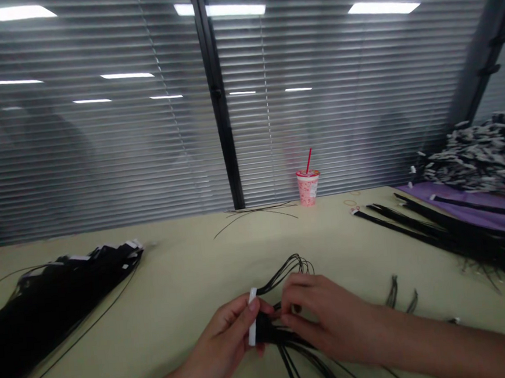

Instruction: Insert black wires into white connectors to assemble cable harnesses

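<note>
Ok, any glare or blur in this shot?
Head view: ceiling lights mirror as bright bars across the blinds; the black bundle at the left smears into blur; the left hand and right hand on the black cords are soft but readable; the window post at the right leans from lens distortion.

A pale table [189, 275] stands before closed window blinds [100, 137] reflecting ceiling lights [382, 7].

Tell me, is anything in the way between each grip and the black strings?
Nothing visible is in the way. The left grip pinches the white strip on the black strings, and the right grip holds the same bundle with its fingertips. No other thing lies between them.
</note>
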Available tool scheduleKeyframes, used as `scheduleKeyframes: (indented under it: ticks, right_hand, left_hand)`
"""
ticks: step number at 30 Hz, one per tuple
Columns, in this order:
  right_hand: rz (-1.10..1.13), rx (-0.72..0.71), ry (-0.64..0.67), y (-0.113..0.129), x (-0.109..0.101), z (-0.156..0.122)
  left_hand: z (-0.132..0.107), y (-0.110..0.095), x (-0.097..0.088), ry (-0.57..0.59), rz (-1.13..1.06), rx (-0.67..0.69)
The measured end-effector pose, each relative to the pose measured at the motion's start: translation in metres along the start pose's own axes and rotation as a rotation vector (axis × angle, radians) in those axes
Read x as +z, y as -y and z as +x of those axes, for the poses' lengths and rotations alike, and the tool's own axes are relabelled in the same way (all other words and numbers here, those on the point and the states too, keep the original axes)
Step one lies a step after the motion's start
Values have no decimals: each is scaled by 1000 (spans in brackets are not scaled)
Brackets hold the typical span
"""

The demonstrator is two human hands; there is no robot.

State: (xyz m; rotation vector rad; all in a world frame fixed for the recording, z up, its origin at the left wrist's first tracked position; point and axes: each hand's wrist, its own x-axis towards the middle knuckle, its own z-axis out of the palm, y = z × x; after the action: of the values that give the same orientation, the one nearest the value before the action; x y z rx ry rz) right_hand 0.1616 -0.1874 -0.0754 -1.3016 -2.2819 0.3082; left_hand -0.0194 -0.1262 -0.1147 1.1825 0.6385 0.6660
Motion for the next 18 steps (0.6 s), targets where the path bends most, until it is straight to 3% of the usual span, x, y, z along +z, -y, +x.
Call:
scheduleKeyframes:
  ticks: [3,7,9,13,18]
  right_hand:
    - [154,76,52,-3,-14,2]
    - [668,173,363,-9,-43,7]
    - [873,237,406,-14,-60,7]
    - [1080,288,228,-25,-95,0]
    - [1232,177,-178,-39,-134,-19]
  left_hand:
    - [1,1,-2,-37,54,-23]
    - [4,3,-4,-13,73,-63]
    - [4,1,-3,-2,38,-65]
    - [0,-3,1,20,-15,-58]
    - [2,-8,-3,-9,-100,-106]
